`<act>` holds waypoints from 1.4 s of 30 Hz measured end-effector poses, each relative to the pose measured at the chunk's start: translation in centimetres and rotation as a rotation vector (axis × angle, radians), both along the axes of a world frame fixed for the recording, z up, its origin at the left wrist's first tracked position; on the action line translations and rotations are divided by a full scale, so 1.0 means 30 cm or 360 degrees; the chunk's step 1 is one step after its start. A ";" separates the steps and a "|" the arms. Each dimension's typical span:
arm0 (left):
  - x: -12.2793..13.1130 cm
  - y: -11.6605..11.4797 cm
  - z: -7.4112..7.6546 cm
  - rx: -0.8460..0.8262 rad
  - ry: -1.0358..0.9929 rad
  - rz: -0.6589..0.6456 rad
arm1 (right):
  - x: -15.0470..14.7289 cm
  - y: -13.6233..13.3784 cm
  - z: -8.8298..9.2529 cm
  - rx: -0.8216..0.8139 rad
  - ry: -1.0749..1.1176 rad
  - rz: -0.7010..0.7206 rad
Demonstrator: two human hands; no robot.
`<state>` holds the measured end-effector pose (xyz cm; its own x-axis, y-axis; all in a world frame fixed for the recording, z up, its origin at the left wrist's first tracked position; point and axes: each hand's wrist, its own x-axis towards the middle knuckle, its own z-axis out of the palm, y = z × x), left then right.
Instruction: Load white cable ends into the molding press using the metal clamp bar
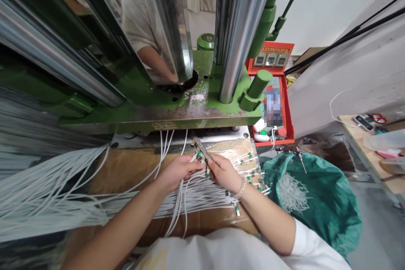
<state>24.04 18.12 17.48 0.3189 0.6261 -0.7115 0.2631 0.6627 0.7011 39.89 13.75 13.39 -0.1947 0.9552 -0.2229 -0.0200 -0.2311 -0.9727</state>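
White cable (193, 157), green-tipped, pinched in left hand (179, 172); right hand (225, 173) grips metal tool (201, 147), far end indistinct beside green press (148, 107).

A green-tipped white cable (193, 158) sits in the left hand (179, 172); a slim metal tool (201, 147) slants forward from the right hand (225, 173).

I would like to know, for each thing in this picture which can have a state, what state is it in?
Left hand: closed, pinching white cables
Right hand: closed on metal tool
Metal tool: gripped, slanted
White cables: loosely spread, partly bundled
Green connectors: many attached at cable ends
Green bag: open, holding white scraps
Bracelet: worn on right wrist
Green machine: running or stopped, cannot tell
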 end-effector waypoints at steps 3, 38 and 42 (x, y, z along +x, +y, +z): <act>-0.007 -0.002 -0.004 0.0029 -0.0002 -0.0042 | 0.001 -0.003 -0.005 0.0062 -0.0052 0.0003; -0.031 0.047 0.009 0.0142 0.0130 0.0044 | 0.010 -0.012 0.013 -0.0050 0.0048 0.0027; -0.082 0.086 0.028 0.0538 0.0107 0.0433 | 0.006 -0.015 0.013 -0.0366 0.0307 0.0015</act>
